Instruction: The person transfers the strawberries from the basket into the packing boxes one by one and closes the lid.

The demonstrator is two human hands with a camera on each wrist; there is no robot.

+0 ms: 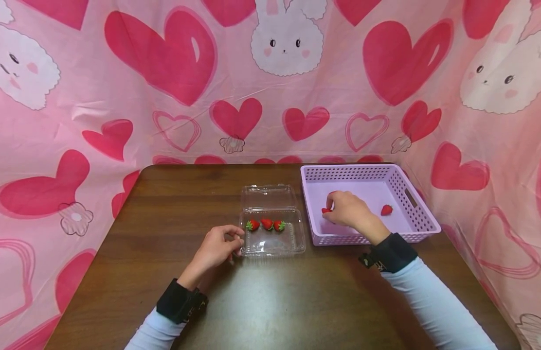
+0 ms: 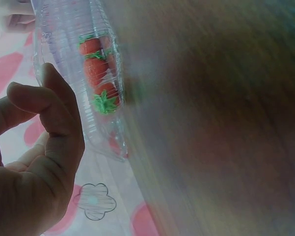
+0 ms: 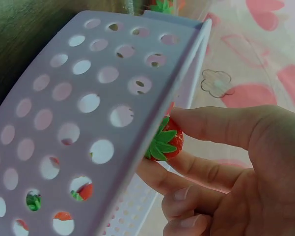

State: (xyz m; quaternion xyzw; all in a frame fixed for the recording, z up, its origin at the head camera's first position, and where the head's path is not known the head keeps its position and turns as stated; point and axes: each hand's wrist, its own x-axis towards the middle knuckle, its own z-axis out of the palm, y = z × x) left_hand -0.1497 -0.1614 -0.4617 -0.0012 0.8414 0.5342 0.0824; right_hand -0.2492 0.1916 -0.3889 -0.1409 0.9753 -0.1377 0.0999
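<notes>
My right hand (image 1: pixel 347 210) reaches into the purple basket (image 1: pixel 371 239). Between its thumb and fingers it pinches a red strawberry (image 3: pixel 173 142) with green leaves, close to the basket's wall. Beside a clear plastic clamshell box (image 1: pixel 277 247), my left hand (image 1: pixel 219 244) has loosely bent fingers at the left edge; whether they touch the rim cannot be told. The box stands with its lid (image 1: pixel 268 198) folded back. Inside it lie a strawberry (image 1: pixel 253 225) on the left and two more, a middle strawberry (image 1: pixel 267 223) and a right strawberry (image 1: pixel 279 225).
Another strawberry (image 1: pixel 386 210) lies on the right of the basket floor. More red and green shows through the basket's holes in the right wrist view. Box and basket stand side by side on a brown wooden table (image 1: pixel 187 194), with a pink heart-patterned cloth (image 1: pixel 270 87) behind.
</notes>
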